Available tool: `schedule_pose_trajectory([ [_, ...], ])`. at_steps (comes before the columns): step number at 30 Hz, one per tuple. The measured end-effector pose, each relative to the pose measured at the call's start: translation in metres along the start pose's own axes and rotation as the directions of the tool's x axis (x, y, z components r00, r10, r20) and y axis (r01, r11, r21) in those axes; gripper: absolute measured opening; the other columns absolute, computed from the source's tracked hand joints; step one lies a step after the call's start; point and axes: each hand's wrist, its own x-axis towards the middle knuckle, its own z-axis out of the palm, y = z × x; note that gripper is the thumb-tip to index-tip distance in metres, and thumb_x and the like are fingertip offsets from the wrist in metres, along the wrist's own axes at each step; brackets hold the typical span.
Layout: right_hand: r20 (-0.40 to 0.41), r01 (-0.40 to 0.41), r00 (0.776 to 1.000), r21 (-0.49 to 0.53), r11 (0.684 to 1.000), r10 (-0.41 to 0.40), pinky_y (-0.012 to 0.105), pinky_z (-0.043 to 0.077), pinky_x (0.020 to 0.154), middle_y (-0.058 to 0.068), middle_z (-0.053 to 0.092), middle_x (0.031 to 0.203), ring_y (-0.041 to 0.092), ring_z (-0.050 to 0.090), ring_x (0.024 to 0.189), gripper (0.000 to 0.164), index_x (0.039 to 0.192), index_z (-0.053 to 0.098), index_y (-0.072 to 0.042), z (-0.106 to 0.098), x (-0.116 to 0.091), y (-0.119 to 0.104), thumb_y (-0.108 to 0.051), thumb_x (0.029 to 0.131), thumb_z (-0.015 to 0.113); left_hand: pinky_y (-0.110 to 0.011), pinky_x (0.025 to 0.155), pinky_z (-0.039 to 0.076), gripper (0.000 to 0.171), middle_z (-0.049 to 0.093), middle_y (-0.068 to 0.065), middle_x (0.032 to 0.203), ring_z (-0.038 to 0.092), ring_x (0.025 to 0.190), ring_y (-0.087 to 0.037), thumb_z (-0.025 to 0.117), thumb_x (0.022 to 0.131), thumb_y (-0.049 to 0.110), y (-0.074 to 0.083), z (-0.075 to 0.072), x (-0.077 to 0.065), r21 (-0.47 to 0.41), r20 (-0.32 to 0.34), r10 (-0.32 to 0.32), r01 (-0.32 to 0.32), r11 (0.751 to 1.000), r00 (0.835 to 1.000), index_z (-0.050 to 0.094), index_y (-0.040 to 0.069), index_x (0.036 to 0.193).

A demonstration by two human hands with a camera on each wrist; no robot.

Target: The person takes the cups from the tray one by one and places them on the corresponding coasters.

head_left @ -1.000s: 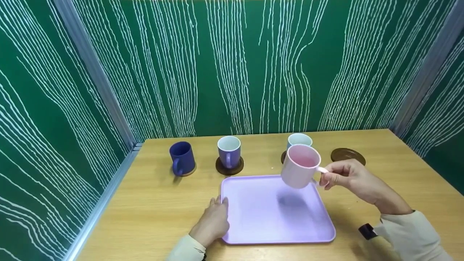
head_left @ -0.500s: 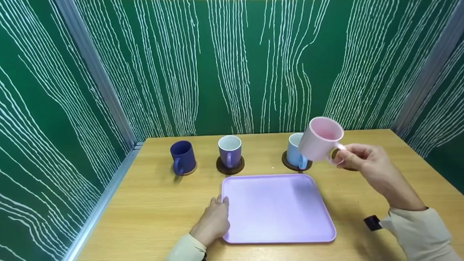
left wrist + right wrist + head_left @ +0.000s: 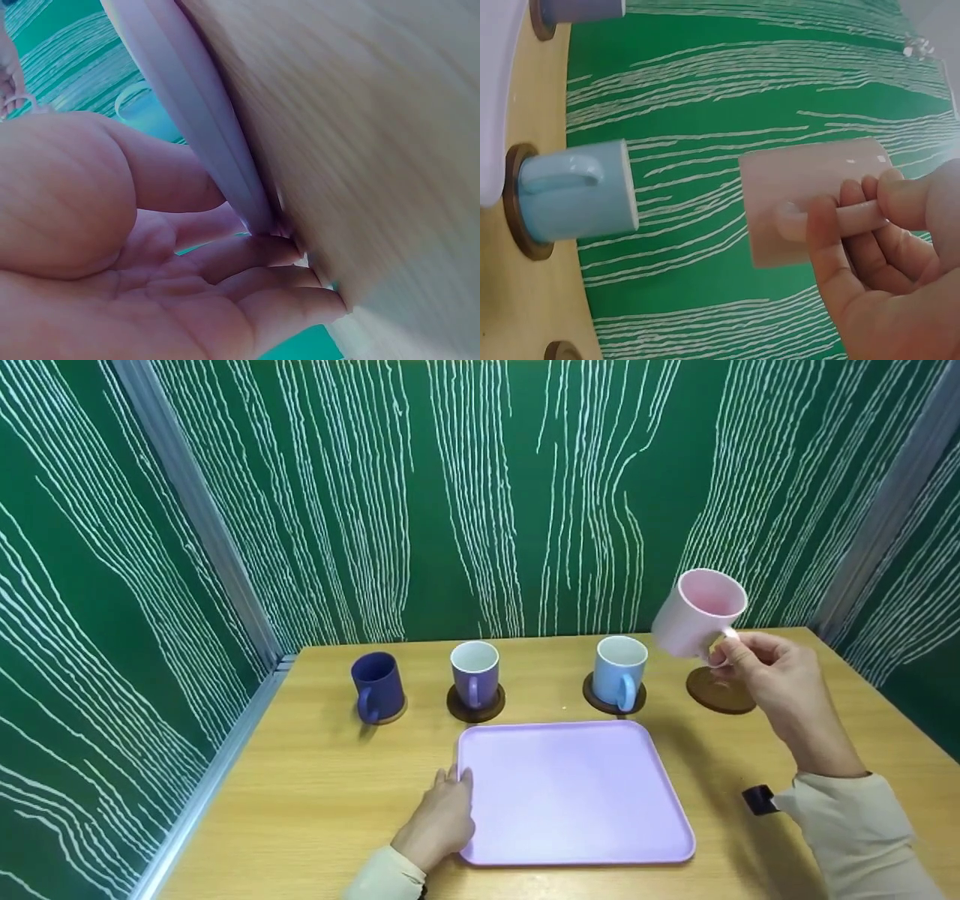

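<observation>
My right hand [image 3: 784,679] holds a pink mug [image 3: 694,615] by its handle, raised above a dark brown coaster [image 3: 712,690] at the back right. The mug tilts, and its pink inside shows. In the right wrist view, thumb and fingers [image 3: 829,232] pinch the handle. At the left edge of a lilac tray [image 3: 570,795] lies my left hand [image 3: 442,814]. From the left wrist, its thumb [image 3: 176,176] is over the tray rim, with the other fingers at the rim's outer side and touching the table.
Along the back stand a dark blue mug [image 3: 379,686] on a light coaster, a purple mug [image 3: 476,671] on a dark coaster and a light blue mug [image 3: 619,671] on another. The wooden table [image 3: 322,795] ends at a green, white-lined wall [image 3: 480,495].
My right hand has carried the pink mug up, back and to the right, from over the tray to above the right coaster. The left hand and the tray have stayed put.
</observation>
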Motion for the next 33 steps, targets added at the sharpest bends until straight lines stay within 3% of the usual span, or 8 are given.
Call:
schedule_pose_trajectory([
  [7,-0.067,-0.037,0.997,0.024,0.999,0.039,0.02,0.061,0.073,-0.008,0.073,0.089,0.006,0.072,0.081,0.041,0.123,0.066,0.008,-0.007,0.011,0.022,-0.027,0.101,0.067,-0.068,0.115,0.035,0.065,0.039,-0.04,0.153,0.034,0.144,-0.058,0.059,0.084,-0.011,0.0,0.0,0.0,0.013,-0.012,0.028,-0.028,1.0,1.0,0.045,-0.014,0.147],
  [19,-0.119,-0.122,0.987,-0.102,0.987,0.11,0.012,0.056,0.074,-0.016,0.071,0.09,0.002,0.069,0.084,0.048,0.125,0.067,0.003,-0.009,0.022,0.06,-0.039,0.102,0.064,-0.067,0.116,0.034,0.066,0.039,-0.039,0.153,0.034,0.144,-0.057,0.06,0.083,-0.011,-0.001,0.001,-0.001,0.005,-0.019,0.021,-0.021,1.0,1.0,0.045,-0.013,0.148],
  [26,-0.133,-0.191,0.977,-0.204,0.96,0.166,0.013,0.052,0.073,-0.017,0.069,0.094,0.007,0.067,0.091,0.054,0.126,0.068,-0.003,-0.011,0.026,0.077,-0.05,0.101,0.06,-0.067,0.116,0.034,0.066,0.039,-0.04,0.153,0.034,0.144,-0.059,0.058,0.082,-0.013,-0.001,0.002,-0.002,-0.004,-0.027,0.032,-0.032,0.999,0.999,0.046,-0.014,0.147],
  [33,-0.15,-0.238,0.967,-0.218,0.947,0.208,0.015,0.05,0.073,-0.018,0.07,0.091,0.0,0.064,0.087,0.052,0.121,0.069,-0.004,-0.015,0.03,0.094,-0.05,0.102,0.058,-0.069,0.116,0.032,0.066,0.038,-0.04,0.153,0.032,0.144,-0.059,0.058,0.083,-0.012,-0.001,0.0,-0.003,-0.016,-0.017,0.021,-0.021,1.0,1.0,0.045,-0.014,0.148],
])
